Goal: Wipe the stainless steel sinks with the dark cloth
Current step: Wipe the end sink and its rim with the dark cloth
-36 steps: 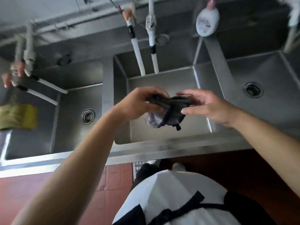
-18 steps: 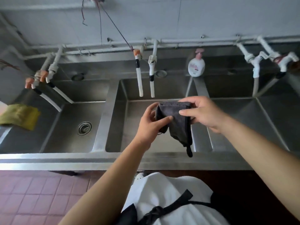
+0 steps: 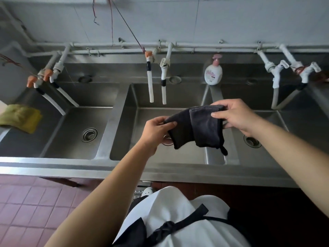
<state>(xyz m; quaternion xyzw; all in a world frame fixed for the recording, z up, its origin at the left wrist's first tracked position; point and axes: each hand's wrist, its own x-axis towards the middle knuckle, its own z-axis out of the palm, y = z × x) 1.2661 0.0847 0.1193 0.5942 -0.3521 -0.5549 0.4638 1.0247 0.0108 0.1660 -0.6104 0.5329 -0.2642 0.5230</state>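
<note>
Pale wall (image 3: 231, 18) with white pipes (image 3: 204, 45) and loose red wires (image 3: 128, 27); reddish floor tiles (image 3: 32, 207) below; soap bottle (image 3: 213, 73) and yellow rag (image 3: 19, 117) nearby.

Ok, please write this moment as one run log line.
both hands hold dark cloth | above middle sink | cloth not touching steel | wiping not begun

Both arms extended forward, hands raised level — a cloth pinched between them.

The left hand (image 3: 156, 130) is closed with thumb over fingers on the left edge of the dark cloth (image 3: 197, 127); the right hand (image 3: 235, 115) is held slightly higher, its thumb laid on top and fingers curled beneath the right edge. Both forearms are bare.
</note>
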